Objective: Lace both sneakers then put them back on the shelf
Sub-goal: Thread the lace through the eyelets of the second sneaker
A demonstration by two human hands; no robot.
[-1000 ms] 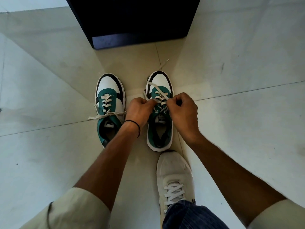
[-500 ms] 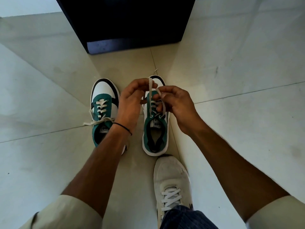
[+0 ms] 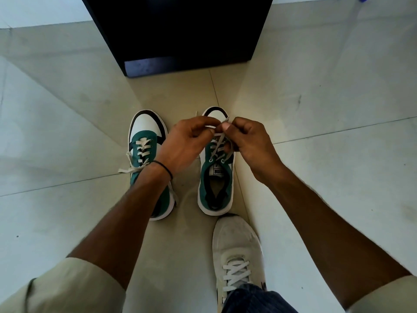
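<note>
Both hands pinch the lace over the right sneaker.

The left hand (image 3: 187,143) and right hand (image 3: 250,143) meet above the toe, each gripping the white lace (image 3: 217,146), which rises from the eyelets. The right sneaker (image 3: 215,188) stands on the floor (image 3: 327,177) beside the left sneaker (image 3: 144,141), below the dark shelf (image 3: 180,41).

We see soft daylight on the pale floor tiles (image 3: 327,91), brightest left and right of the black shelf unit (image 3: 178,30), whose front stays nearly featureless. A dim shadow wedge spreads from its base toward us. Tile seams bow near the edges; focus is sharp.
</note>
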